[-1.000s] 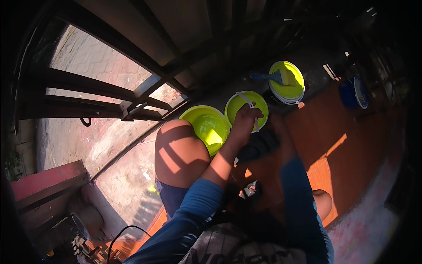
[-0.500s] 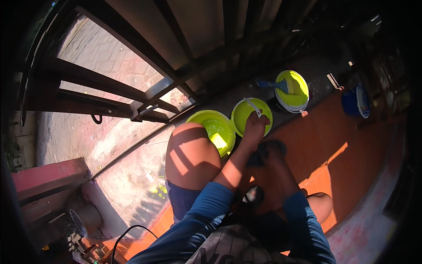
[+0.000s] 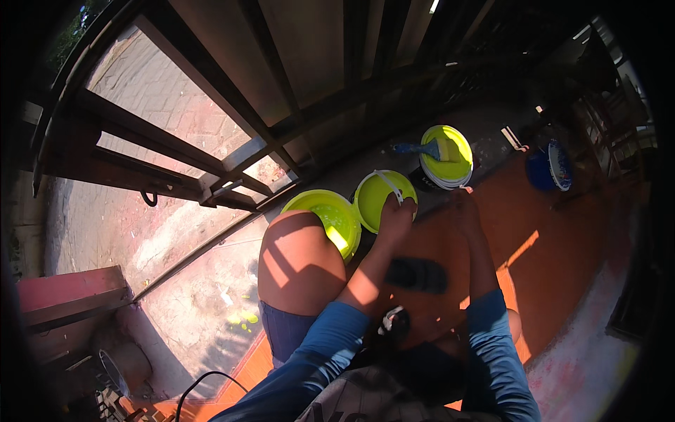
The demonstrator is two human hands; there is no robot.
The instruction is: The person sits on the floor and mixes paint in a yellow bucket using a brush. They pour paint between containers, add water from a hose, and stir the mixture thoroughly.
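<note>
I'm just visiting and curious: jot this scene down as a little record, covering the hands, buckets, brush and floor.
Left hand: grip closed on the white handle of the middle bucket
Right hand: near the right-hand bucket; grip shadowed, contact unclear
Left-hand bucket: yellow-green, partly hidden by a knee
Brush: blue-handled, lying across the right-hand bucket
Floor: orange, partly sunlit

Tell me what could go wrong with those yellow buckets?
The left hand holds the white handle of the middle bucket; a sideways tug might tip it.

The brush lies across the far bucket with its blue handle sticking out past the rim, so a knock could flip it off.

The bent knee overlaps the nearest bucket in this view; if they're really that close, shifting might bump it.
</note>
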